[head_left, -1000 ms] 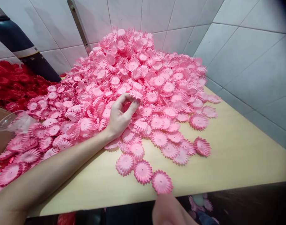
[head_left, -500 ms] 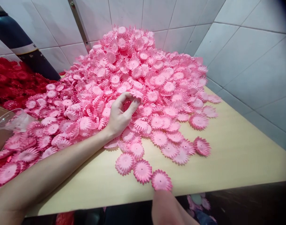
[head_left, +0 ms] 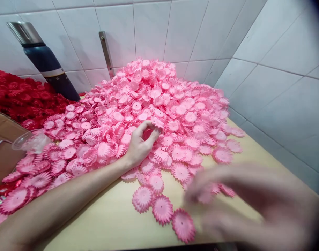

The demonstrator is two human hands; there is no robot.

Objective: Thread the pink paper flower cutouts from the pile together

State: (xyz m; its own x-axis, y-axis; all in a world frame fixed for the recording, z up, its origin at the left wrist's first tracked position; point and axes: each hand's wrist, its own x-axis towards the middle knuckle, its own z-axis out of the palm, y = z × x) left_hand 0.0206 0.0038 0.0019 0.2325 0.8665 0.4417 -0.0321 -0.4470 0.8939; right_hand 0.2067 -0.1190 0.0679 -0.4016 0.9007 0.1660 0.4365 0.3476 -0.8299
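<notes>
My left hand (head_left: pixel 140 146) reaches into a heap of pink scalloped flower petal discs (head_left: pixel 180 111). Its thumb and fingers are pinched on one pink petal disc (head_left: pixel 157 123), held just above the others. My right hand (head_left: pixel 259 205) is blurred by motion at the lower right, above the table. Its thumb and fingers are apart, with table showing between them and nothing visibly held. Closest to its fingertips is a loose petal disc (head_left: pixel 183 225) near the table's front edge, with two more beside it.
The heap leans toward a tiled wall (head_left: pixel 149 31) behind. A dark blue bottle (head_left: pixel 45 59) with a metal cap stands at back left, near a red petal pile (head_left: pixel 26 96). A clear plastic cup (head_left: pixel 34 141) and a cardboard box (head_left: pixel 5 143) are at left on the pale table (head_left: pixel 96 216).
My right hand has risen from below the front edge into view at the right, over the table. The view has tilted up. My left hand keeps its pinch on the petal disc.
</notes>
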